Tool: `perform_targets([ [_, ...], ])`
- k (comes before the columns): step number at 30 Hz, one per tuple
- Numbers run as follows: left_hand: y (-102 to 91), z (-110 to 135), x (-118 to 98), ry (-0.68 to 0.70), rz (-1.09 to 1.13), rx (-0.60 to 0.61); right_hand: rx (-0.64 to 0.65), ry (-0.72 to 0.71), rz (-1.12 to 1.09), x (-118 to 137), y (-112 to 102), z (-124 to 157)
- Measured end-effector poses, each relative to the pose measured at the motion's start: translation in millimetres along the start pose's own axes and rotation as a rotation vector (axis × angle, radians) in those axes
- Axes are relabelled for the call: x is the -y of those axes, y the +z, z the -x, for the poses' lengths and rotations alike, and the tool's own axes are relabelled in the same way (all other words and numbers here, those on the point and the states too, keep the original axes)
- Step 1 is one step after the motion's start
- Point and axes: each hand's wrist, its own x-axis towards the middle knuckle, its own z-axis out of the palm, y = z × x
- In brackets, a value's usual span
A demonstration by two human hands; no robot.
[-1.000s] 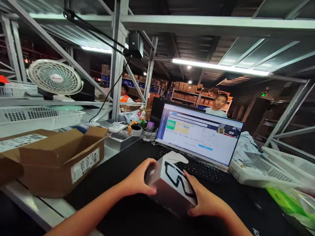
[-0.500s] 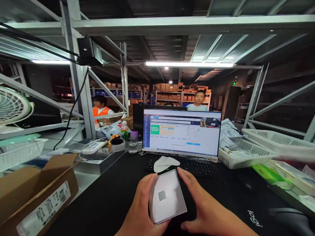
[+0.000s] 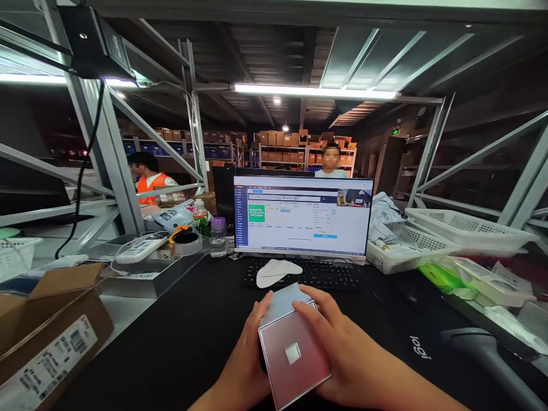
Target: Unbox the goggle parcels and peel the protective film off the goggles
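Observation:
A small box [image 3: 287, 371] with a shiny reddish-silver face and a pale square mark on it is held between both hands above the black desk mat. My left hand [image 3: 246, 354] wraps its left side, the fingers closed along the edge. From the right, my right hand [image 3: 334, 348] grips it, with fingers lying over the top edge and front face. Just beyond the box, a white cut-out sheet [image 3: 276, 272] lies on the black keyboard [image 3: 329, 274]. The monitor [image 3: 299, 222] behind shows a web page.
An open cardboard box [image 3: 55, 337] sits at the left, near a tape roll [image 3: 185, 241] and a purple-capped bottle [image 3: 218, 237]. White baskets [image 3: 398, 260] stand at the right, with a barcode scanner [image 3: 479, 348] nearer. A person in an orange vest [image 3: 152, 185] is beyond the racks.
The box has tilted so another side shows above its marked face. My right hand has closed onto it from a looser, spread pose. The view has shifted right and down.

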Motion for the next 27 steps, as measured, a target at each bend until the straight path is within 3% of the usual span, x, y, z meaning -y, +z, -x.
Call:
perform_targets([
  [6, -10.4, -4.7, -10.3, 0.217, -0.143, -0.121, -0.067, -0.276, 0.328, 6.8, -5.8, 1.8],
  [11, -30.1, -3.7, -21.8, 0.373, -0.363, -0.236, -0.139, -0.326, 0.238, -1.0, -2.1, -5.8],
  [15, -29.0, -3.5, -19.6, 0.387, -0.452, -0.224, -0.171, -0.425, 0.172, -21.5, 13.0, -12.6],
  [18, -34.0, -7.6, -15.8, 0.404, -0.331, -0.124, -0.108, -0.437, 0.132, -34.7, 23.4, -13.9],
  [20, -50.1, -13.8, -16.0, 0.368, -0.17, 0.063, -0.078, -0.457, 0.146, -37.2, 25.9, -13.6],
  [23, -85.5, -24.2, -21.1, 0.154, 0.003, 0.363, -0.062, -0.562, 0.224, -27.5, 22.5, -12.8],
  [25, -103.3, -28.9, -25.2, 0.081, 0.032, 0.426, -0.062, -0.66, 0.29, -15.0, 18.5, -12.3],
  [27, -109.7, -30.9, -28.5, 0.09, 0.03, 0.45, -0.064, -0.712, 0.33, -3.1, 16.1, -11.7],
])
